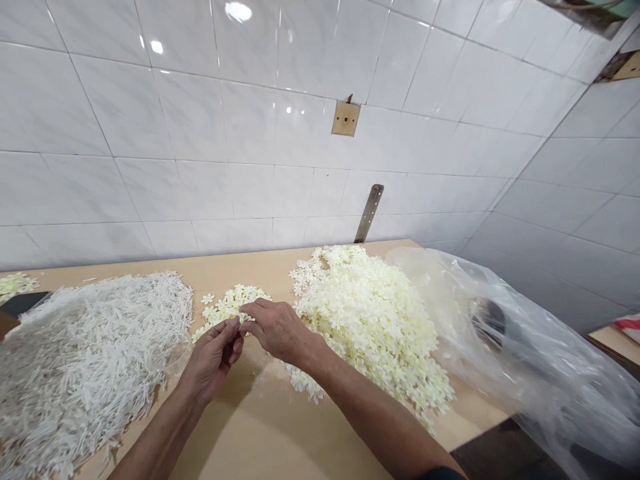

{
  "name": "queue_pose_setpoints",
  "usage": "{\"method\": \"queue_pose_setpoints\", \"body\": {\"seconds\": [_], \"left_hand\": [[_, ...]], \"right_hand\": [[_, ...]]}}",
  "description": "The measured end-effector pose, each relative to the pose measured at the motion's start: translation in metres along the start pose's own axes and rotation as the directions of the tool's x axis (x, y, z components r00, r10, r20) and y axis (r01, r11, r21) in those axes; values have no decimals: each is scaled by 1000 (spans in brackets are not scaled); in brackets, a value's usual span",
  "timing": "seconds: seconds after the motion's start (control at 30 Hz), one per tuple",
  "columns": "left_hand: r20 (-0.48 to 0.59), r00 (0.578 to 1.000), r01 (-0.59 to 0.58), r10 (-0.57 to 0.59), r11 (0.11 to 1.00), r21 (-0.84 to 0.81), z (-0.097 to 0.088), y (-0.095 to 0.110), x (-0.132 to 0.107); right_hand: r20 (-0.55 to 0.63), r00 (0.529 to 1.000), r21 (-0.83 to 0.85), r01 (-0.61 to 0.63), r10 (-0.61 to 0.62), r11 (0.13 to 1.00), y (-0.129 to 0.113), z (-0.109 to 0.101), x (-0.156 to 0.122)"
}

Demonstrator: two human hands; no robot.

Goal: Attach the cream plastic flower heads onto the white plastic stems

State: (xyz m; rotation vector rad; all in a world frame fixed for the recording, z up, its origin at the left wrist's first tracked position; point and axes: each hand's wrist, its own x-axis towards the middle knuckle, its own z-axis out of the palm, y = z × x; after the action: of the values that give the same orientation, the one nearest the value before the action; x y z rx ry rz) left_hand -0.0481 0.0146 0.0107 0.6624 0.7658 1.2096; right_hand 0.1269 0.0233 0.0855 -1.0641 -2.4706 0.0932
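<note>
My left hand point(215, 353) and my right hand point(283, 330) meet at the fingertips over the table point(280, 433). Both are closed in a pinch, and whatever lies between the fingers is too small to make out. Just behind them is a small heap of pale yellow artificial flower heads point(227, 303), partly covered by my hands. A much larger mound of the same cream-yellow blossoms point(370, 313) spreads to the right, beside my right forearm. Left of my left hand lies a broad pile of thin white strands point(100, 347), possibly plastic stems.
A clear plastic bag point(540, 360) drapes over the table's right end. More flower heads point(17, 285) lie at the far left, near a dark object point(25, 305). Behind the table, a perforated metal strip point(369, 213) leans against the tiled wall point(240, 133).
</note>
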Motion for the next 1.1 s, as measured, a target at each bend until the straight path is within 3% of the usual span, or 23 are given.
{"method": "queue_pose_setpoints", "body": {"seconds": [0.27, 0.5, 0.67, 0.8, 1.0, 1.1], "left_hand": [[-30, 1000, -1, 0, 1000, -29, 8, -10, -3], [104, 993, 57, -59, 998, 23, -3, -8, -1], [63, 998, 3, -7, 998, 61, 2, -2, -1], [102, 995, -8, 5, 999, 35, 10, 2, -2], [45, 998, -31, 31, 1000, -4, 4, 9, 5], [49, 999, -9, 11, 999, -33, 1, 9, 6]], "right_hand": [[122, 991, 52, -51, 44, 997, -1, -8, 4], [58, 998, 102, -14, 8, 995, 2, -9, -1], [40, 999, -12, -25, 25, 1000, -1, -8, -1], [28, 999, -91, -27, 29, 996, 0, 1, 3], [0, 997, 63, 80, -80, 995, 10, 14, 8], [-17, 995, 62, 100, -99, 993, 10, 15, 9]]}}
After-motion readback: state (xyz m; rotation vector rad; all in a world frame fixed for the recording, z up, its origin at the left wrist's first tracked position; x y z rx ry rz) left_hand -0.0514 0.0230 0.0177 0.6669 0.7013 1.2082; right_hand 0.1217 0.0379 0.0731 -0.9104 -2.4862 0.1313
